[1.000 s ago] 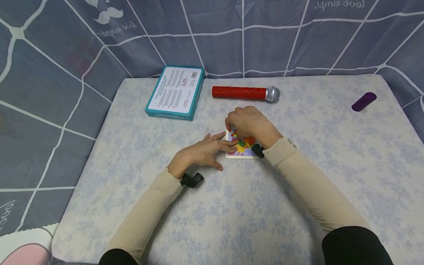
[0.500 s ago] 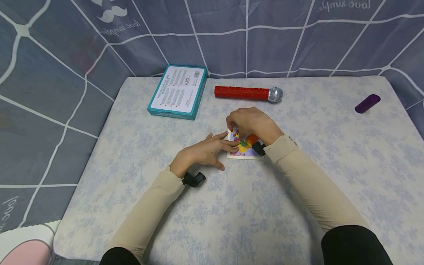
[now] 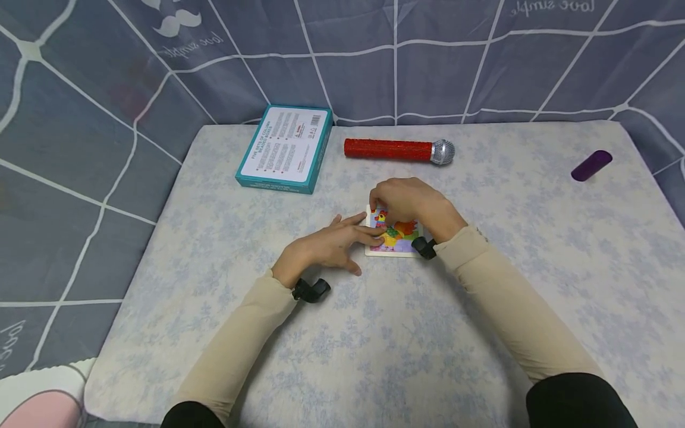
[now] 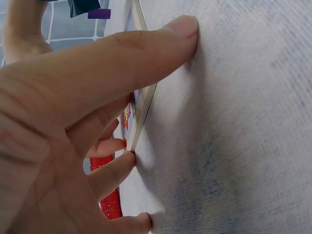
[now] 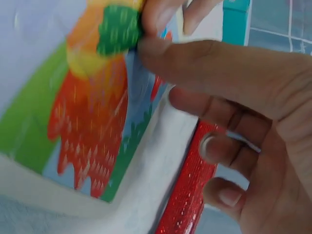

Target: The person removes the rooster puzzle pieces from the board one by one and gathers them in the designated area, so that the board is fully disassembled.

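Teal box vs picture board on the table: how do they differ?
The teal box is bigger and thicker than the picture board. The box's top is mostly white with text; the board's is a colourful picture. No hand touches the box; the left hand touches the board. Both lie on the table.

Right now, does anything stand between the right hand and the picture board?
Nothing visible does: the right hand is already over the picture board, its thumb at the picture. The left hand has fingers across the board's left side, and the red microphone lies beyond the board.
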A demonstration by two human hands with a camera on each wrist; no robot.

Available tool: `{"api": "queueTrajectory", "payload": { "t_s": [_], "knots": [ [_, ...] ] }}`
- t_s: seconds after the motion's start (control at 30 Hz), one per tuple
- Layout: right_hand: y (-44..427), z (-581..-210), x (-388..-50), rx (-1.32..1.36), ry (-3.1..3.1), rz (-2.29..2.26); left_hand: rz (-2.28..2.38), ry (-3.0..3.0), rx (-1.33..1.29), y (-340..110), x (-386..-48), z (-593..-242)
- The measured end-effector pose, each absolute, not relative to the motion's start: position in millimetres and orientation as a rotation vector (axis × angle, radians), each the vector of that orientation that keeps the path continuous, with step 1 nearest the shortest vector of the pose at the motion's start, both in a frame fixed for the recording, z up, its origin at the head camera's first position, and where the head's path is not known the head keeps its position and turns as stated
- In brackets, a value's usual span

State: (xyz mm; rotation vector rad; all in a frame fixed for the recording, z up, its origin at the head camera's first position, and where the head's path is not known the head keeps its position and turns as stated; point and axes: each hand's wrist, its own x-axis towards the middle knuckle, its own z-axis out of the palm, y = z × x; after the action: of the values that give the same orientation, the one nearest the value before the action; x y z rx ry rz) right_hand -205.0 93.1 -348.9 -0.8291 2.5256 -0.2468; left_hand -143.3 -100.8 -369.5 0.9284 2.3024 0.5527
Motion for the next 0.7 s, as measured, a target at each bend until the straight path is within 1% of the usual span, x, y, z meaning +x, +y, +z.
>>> {"api": "queueTrajectory", "payload": {
  "t_s": [0.17,0.37,0.7],
  "knots": [
    [93.7,-351.1,-201.7,-0.762,2.543,-0.287,0.560,2.305,0.925,-100.1,-141.9,-369.4],
    [92.0,-355.0,-200.8,-0.783,2.570,-0.328,0.565,2.302,0.920,-101.9,-141.5,-371.1],
    [77.5,-351.5,-189.5,-0.807,2.759,-0.135,0.594,2.297,0.913,-101.2,-141.0,-372.1]
  ]
}}
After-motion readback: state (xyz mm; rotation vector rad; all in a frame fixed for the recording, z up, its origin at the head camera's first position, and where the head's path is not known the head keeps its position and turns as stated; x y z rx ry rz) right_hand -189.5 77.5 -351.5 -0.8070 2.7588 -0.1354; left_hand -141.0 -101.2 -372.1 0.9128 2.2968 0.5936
